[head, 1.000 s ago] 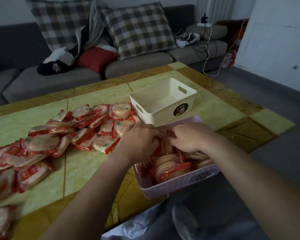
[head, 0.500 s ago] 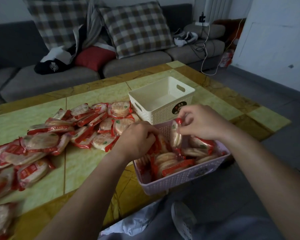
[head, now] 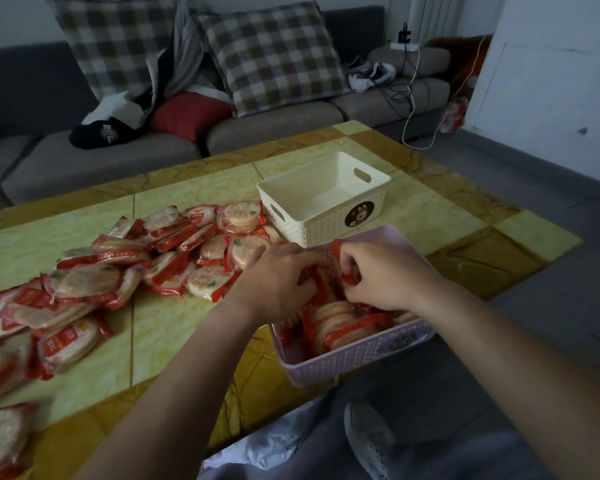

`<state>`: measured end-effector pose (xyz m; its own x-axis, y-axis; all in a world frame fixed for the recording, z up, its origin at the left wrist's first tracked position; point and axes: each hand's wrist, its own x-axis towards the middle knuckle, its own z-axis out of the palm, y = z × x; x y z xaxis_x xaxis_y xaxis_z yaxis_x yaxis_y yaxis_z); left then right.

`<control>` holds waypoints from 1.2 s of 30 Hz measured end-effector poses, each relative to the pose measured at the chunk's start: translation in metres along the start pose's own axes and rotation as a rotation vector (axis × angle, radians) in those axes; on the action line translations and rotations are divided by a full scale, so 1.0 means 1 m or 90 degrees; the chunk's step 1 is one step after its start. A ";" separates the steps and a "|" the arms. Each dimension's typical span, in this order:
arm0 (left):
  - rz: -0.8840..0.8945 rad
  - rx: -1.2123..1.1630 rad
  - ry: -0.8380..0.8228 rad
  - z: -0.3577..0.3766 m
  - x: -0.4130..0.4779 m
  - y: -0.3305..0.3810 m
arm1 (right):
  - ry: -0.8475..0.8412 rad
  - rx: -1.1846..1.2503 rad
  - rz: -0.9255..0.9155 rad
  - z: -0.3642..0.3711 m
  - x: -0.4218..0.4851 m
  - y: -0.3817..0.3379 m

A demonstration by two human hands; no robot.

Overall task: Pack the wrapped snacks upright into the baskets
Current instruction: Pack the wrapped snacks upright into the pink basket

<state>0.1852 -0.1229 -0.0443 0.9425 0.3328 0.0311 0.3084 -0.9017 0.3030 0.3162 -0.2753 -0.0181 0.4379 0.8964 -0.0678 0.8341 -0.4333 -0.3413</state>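
a loose heap of wrapped snacks (head: 111, 271), pale round crackers in red-edged wrappers, lies flat and overlapping across the left half of the yellow-green table (head: 174, 327), from the near left edge to the middle. the left hand (head: 278, 282) reaches past the right end of the heap into the pink basket (head: 357, 365), which sits at the near right edge of the table. its fingers curl down among the packets at the basket's left side; whether they grasp one cannot be told. in the near part of the basket, packed snacks (head: 343, 323) stand on edge in a tight row. the right hand (head: 385, 275) is over the far part of the basket, fingers clenched around a held snack (head: 337, 247), whose red wrapper end sticks up above the knuckles. just beyond the pink basket stands a white basket (head: 326, 199) with a round bear sticker on its near wall. a grey sofa (head: 274, 123) with checked cushions runs along the far side.
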 end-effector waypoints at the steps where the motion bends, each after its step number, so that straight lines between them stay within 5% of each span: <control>1: -0.012 0.007 -0.033 -0.001 -0.001 0.003 | -0.045 -0.003 0.012 0.001 0.000 -0.002; 12: 0.088 -0.027 -0.035 0.006 0.002 0.007 | -0.184 0.429 0.125 0.000 0.008 0.024; 18: 0.063 -0.041 -0.034 0.003 0.004 0.010 | -0.204 0.063 0.048 -0.026 -0.008 0.033; 24: 0.057 -0.041 -0.026 0.003 0.003 0.009 | -0.325 0.039 0.024 -0.017 -0.008 0.032; 28: 0.063 -0.048 -0.015 0.004 0.003 0.009 | -0.238 0.056 0.018 -0.022 -0.010 0.034; 32: 0.063 -0.054 -0.010 0.005 0.005 0.008 | -0.031 0.248 0.092 -0.035 -0.010 0.039; 36: 0.059 -0.057 -0.006 0.005 0.005 0.008 | 0.041 0.382 0.175 -0.029 -0.007 0.037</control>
<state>0.1934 -0.1297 -0.0468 0.9676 0.2467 0.0541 0.2081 -0.9001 0.3828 0.3537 -0.3008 -0.0032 0.6423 0.7456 -0.1775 0.3662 -0.5020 -0.7835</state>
